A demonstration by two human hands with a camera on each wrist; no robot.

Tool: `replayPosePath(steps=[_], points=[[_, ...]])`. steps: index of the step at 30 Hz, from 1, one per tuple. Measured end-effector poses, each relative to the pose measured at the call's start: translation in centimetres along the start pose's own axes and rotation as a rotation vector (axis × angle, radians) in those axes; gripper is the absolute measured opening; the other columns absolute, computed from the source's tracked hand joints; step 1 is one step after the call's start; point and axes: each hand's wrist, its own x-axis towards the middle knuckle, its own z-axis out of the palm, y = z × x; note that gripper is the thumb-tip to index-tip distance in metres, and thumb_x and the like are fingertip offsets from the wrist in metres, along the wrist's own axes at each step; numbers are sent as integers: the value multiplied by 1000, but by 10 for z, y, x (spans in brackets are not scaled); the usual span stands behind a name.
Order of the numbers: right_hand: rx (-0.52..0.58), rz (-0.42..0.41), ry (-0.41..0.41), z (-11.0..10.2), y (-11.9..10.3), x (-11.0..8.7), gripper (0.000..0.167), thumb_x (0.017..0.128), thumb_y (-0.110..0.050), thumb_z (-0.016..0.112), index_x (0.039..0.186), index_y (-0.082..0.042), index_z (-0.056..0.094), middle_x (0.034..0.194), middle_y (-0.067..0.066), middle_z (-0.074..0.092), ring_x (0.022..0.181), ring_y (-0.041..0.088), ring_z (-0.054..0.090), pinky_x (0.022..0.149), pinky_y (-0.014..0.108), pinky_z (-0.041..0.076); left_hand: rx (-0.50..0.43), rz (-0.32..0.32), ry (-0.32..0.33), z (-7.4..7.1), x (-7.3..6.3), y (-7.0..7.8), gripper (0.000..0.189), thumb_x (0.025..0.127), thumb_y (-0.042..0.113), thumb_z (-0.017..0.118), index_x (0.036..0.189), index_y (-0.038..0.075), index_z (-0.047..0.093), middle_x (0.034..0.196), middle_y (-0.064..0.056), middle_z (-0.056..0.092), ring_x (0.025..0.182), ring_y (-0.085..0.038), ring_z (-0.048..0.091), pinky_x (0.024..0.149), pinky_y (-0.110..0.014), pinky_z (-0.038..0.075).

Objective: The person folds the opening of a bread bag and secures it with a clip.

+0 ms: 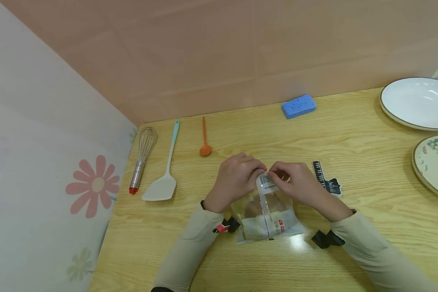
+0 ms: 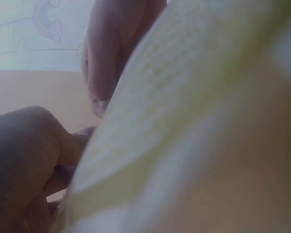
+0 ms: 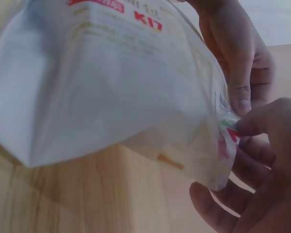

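Note:
Between both hands is a clear plastic food bag (image 1: pixel 266 219) with white panels, printed text and a barcode near its top. My left hand (image 1: pixel 238 176) pinches the top edge from the left. From the right, my right hand (image 1: pixel 299 182) pinches the same edge close beside it. In the right wrist view, the bag (image 3: pixel 116 82) bulges out, and the thumb and fingers of the right hand (image 3: pixel 266 160) grip its crimped end. Blurred, the bag (image 2: pixel 150 121) fills much of the left wrist view. What is inside is hard to make out.
A whisk (image 1: pixel 142 158), a spatula (image 1: pixel 162 186) and an orange spoon (image 1: pixel 205 149) lie at the left. By the back wall is a blue sponge (image 1: pixel 298 106). A black-and-white keyboard-patterned item (image 1: pixel 326 180) lies beyond the right wrist. Two plates (image 1: pixel 419 103) (image 1: pixel 436 164) stand at far right.

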Motion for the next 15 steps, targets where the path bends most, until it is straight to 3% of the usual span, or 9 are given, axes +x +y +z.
replayPosePath(steps=[15], points=[[-64,-34,-19,-5,9,-11,14,94,-3,69,85,-13,74,73,-9,69,67,4,64,59,25,55,21,2,-9,-1,0,1,11,98,17,73,93,15,82,86,4,78,77,-13,67,66,-25,54]])
